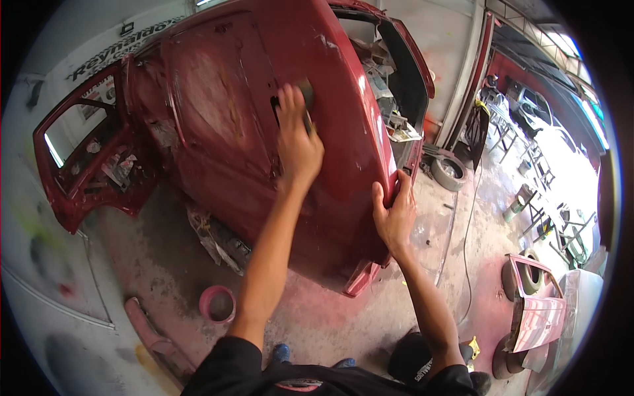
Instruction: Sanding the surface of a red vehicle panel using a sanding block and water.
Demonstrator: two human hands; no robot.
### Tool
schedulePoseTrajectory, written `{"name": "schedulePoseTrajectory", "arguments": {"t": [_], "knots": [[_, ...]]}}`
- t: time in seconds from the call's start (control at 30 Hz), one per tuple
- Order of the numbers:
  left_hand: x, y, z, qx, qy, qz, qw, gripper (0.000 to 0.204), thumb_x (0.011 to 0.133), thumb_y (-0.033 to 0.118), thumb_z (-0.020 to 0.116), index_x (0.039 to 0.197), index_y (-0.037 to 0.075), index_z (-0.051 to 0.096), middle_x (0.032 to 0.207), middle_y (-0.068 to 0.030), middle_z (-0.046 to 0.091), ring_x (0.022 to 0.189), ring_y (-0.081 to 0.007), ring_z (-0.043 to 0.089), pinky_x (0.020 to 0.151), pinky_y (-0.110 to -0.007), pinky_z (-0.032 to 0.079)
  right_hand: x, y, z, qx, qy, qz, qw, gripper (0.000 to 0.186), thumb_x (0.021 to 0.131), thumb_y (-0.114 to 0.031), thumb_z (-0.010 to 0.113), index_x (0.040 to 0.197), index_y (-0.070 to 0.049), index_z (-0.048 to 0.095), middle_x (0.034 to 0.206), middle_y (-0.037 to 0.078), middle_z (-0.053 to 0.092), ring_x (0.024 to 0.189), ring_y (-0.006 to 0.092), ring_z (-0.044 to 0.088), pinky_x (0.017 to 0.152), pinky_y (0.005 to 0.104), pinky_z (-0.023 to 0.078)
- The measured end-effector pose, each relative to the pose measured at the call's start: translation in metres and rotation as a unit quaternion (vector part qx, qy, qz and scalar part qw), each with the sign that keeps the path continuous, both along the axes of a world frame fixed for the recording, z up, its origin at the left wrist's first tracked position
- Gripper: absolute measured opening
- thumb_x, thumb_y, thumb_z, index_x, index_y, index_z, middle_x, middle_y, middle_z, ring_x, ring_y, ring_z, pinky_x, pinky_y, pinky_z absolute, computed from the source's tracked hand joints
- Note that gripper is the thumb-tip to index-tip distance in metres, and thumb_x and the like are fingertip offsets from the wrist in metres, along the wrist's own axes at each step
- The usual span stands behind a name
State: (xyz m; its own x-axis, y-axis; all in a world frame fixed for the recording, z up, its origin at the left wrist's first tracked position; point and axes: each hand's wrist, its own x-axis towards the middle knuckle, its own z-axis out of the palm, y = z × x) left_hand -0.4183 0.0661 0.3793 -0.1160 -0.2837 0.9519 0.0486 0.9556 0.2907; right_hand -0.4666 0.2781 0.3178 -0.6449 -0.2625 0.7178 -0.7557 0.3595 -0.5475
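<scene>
Red car panel (218, 119) mid-sanding: left hand (298, 142) pinching sanding pad (306, 89) toward twelve o'clock, right hand (394, 214) clamped on edge; firm strokes next.

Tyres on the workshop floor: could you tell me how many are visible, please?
2: one tyre lies by the car's far corner; another tyre stands behind the detached red panel. Others may be hidden.

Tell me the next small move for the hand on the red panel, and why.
Probably slide the left hand and its sanding pad down the red car body: the dull, scuffed patch lies beside it, and the right hand grips the panel edge.
</scene>
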Motion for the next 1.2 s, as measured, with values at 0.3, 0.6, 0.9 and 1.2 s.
{"name": "schedulePoseTrajectory", "arguments": {"t": [0.3, 0.6, 0.9, 1.2], "knots": [[-0.018, -0.096, 0.105, -0.078, -0.026, 0.045, 0.996, 0.049, 0.109, 0.023, 0.035, 0.152, 0.002, 0.039, 0.157, -0.0216, 0.038, 0.148, -0.0392, 0.030, 0.122, -0.054, 0.020, 0.007, -0.006, -0.002, -0.004, 0.043, 0.004, 0.999, 0.056, 0.093, -0.033, 0.068, 0.129, 0.005, 0.049, 0.112, 0.028, 0.063, 0.105, 0.0435, 0.062, 0.090, 0.0471, 0.050], [-0.015, -0.019, 0.041, -0.166, -0.157, -0.028, 0.973, 0.071, 0.104, 0.039, 0.042, 0.161, 0.005, 0.014, 0.168, -0.0167, 0.013, 0.156, -0.0351, 0.009, 0.122, -0.059, 0.004, 0.006, 0.010, -0.001, -0.001, 0.003, -0.014, 1.000, 0.057, 0.091, -0.032, 0.069, 0.129, 0.006, 0.049, 0.111, 0.027, 0.062, 0.104, 0.0421, 0.062, 0.089, 0.0469, 0.051], [-0.043, -0.038, 0.105, -0.165, -0.083, -0.061, 0.981, 0.062, 0.107, 0.033, 0.040, 0.160, 0.009, 0.019, 0.167, -0.0114, 0.020, 0.155, -0.0292, 0.016, 0.124, -0.052, 0.006, 0.001, 0.010, -0.004, -0.003, 0.009, -0.003, 1.000, 0.059, 0.091, -0.035, 0.069, 0.129, 0.006, 0.049, 0.110, 0.025, 0.062, 0.103, 0.0409, 0.062, 0.088, 0.0459, 0.051], [-0.051, -0.099, 0.200, -0.073, -0.095, 0.026, 0.992, 0.064, 0.106, 0.048, 0.036, 0.157, 0.011, 0.029, 0.163, -0.0148, 0.028, 0.152, -0.0319, 0.023, 0.124, -0.052, 0.011, 0.015, -0.002, 0.001, 0.003, 0.009, 0.023, 1.000, 0.060, 0.090, -0.035, 0.070, 0.128, 0.006, 0.049, 0.109, 0.024, 0.062, 0.103, 0.0410, 0.062, 0.088, 0.0463, 0.051]]}}
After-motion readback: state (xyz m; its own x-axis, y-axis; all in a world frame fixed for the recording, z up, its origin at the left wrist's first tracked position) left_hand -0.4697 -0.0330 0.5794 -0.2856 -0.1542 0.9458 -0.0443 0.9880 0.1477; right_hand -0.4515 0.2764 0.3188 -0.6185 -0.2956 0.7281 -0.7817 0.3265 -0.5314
